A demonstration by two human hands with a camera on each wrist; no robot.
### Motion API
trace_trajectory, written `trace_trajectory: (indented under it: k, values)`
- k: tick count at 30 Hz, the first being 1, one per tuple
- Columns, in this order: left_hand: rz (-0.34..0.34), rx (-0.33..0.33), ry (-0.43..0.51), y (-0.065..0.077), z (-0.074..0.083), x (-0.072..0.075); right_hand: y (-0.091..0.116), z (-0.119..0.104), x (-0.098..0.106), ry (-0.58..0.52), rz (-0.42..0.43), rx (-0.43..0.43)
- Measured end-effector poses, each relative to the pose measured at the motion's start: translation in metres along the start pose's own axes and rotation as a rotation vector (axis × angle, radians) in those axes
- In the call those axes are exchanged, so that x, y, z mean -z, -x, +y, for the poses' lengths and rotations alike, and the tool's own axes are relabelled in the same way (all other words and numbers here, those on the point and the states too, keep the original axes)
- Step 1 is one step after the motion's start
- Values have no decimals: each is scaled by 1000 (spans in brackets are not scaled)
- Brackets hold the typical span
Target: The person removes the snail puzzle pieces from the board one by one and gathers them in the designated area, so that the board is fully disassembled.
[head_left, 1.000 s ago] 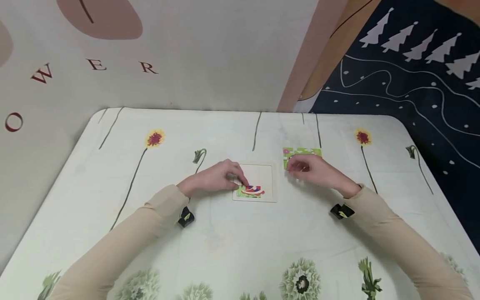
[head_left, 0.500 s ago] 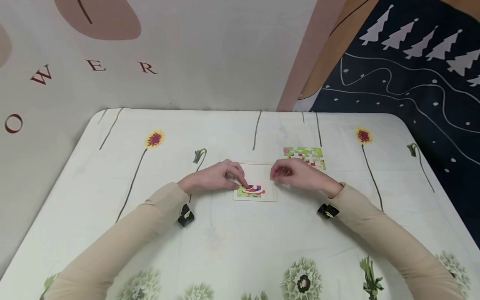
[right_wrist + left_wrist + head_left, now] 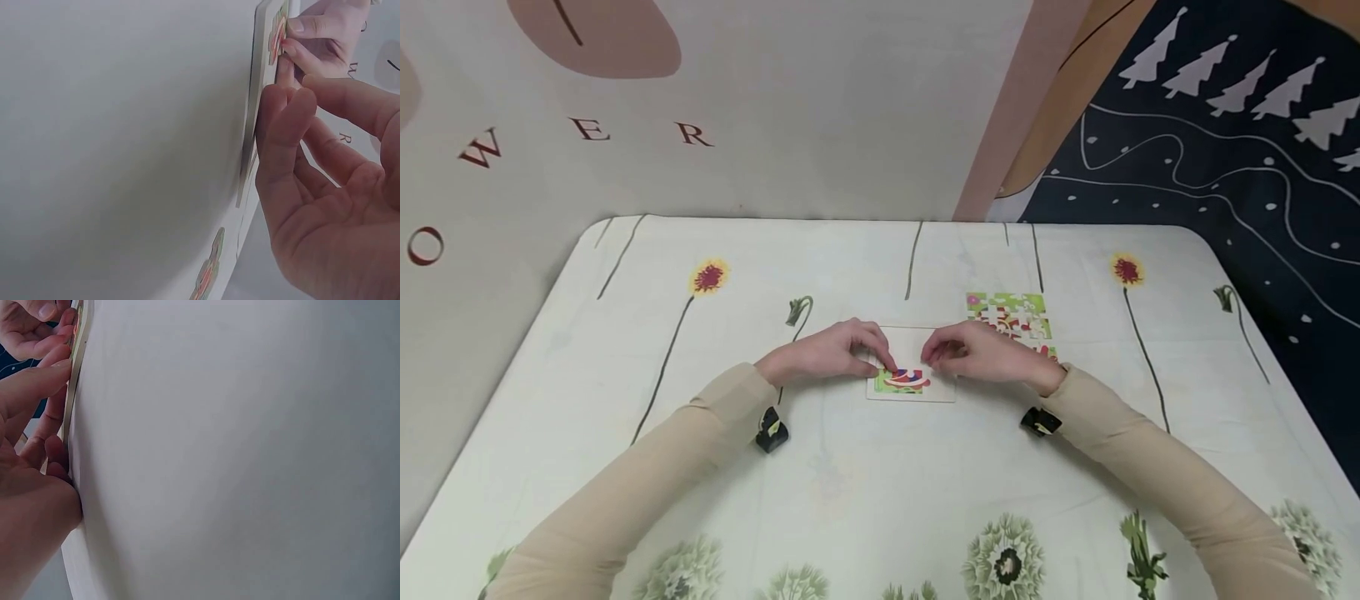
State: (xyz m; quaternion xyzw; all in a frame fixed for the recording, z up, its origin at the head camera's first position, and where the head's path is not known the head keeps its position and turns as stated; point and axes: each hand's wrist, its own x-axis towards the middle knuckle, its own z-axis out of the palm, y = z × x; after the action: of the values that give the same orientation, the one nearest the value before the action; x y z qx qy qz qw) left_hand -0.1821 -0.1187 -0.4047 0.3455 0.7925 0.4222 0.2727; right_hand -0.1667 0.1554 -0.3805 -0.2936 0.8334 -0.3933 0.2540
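Observation:
A thin pale puzzle board lies mid-table, with several joined puzzle pieces in its front left corner, green with a red, white and blue picture. My left hand rests at the board's left side. Its fingertips press the joined pieces, which also show in the right wrist view under the left thumb. Over the board's right side is my right hand, thumb and index fingertips brought together. I cannot tell whether a piece is hidden between them. The right wrist view shows this hand close to the board's edge.
Loose puzzle pieces, green and red, lie beyond and right of the board, partly behind the right hand. The flower-printed white tablecloth covers the table. A printed wall hanging rises behind its far edge.
My right hand has moved left and slightly nearer, from the loose pieces to over the board's right side, uncovering more of those pieces. My left hand has stayed in place.

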Motion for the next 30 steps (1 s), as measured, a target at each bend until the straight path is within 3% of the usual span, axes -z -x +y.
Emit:
trace_trajectory:
  k: [7,30]
  values:
    - [7,25,-8,0,1,1,-2,-1,-2,15,-20,15]
    - [1,-9,19,0,-2,0,-5,-3,-11,37,-40,14]
